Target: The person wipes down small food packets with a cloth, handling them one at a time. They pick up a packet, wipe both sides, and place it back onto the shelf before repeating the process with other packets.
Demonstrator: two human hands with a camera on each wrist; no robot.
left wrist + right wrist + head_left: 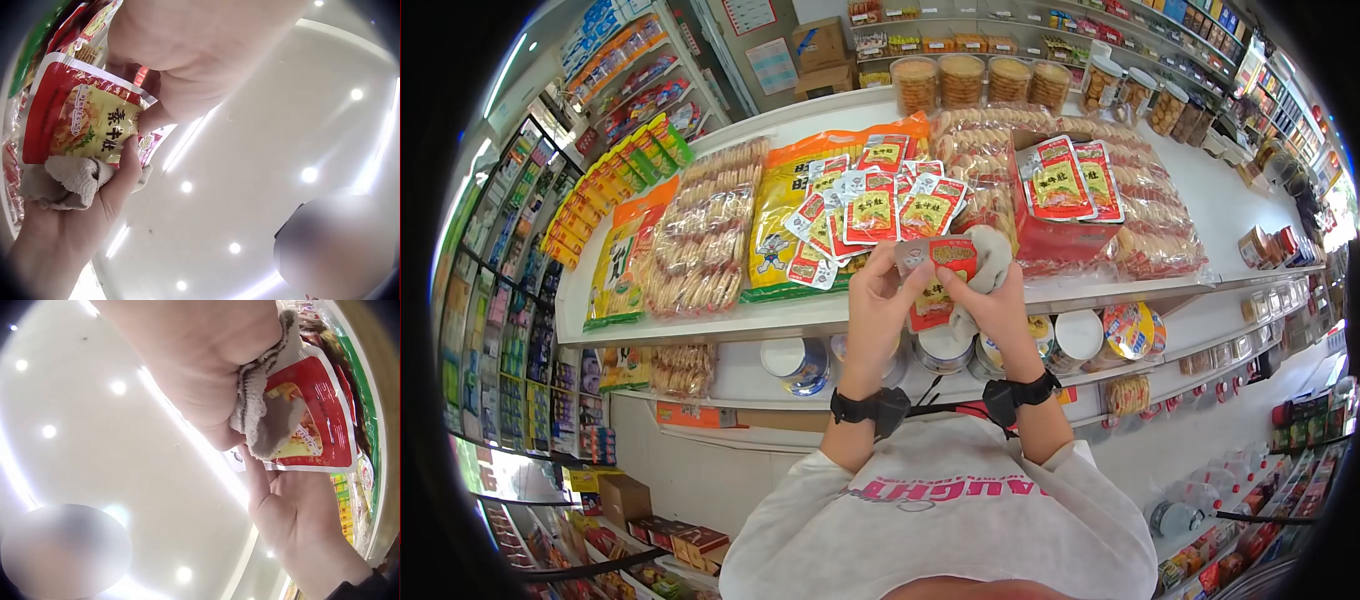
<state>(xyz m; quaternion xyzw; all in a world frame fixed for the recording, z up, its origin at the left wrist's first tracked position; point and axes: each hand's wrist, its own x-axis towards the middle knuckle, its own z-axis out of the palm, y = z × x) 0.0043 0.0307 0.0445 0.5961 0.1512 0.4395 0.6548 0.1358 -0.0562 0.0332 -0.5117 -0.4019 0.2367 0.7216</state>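
Between both hands, in front of the counter's edge, is a red and yellow foil snack packet [952, 258]. My left hand [874, 318] pinches it at one side, thumb on its face. A crumpled pale grey cloth [992, 258] is bunched in my right hand [1002, 318], whose thumb also presses the packet. In the left wrist view the cloth [72, 178] lies against the packet's [87, 122] lower edge. The right wrist view shows the cloth [272, 422] over part of the packet [328, 412]. Just beyond the hands lies a loose pile of matching packets [870, 208].
A red open box [1068, 238] of similar packets stands at right on bagged round crackers [1160, 215]. Yellow snack bags [775, 225] and more crackers [705, 230] lie left. Clear jars [962, 82] line the back. Tubs [795, 362] fill the shelf under the counter edge [730, 332].
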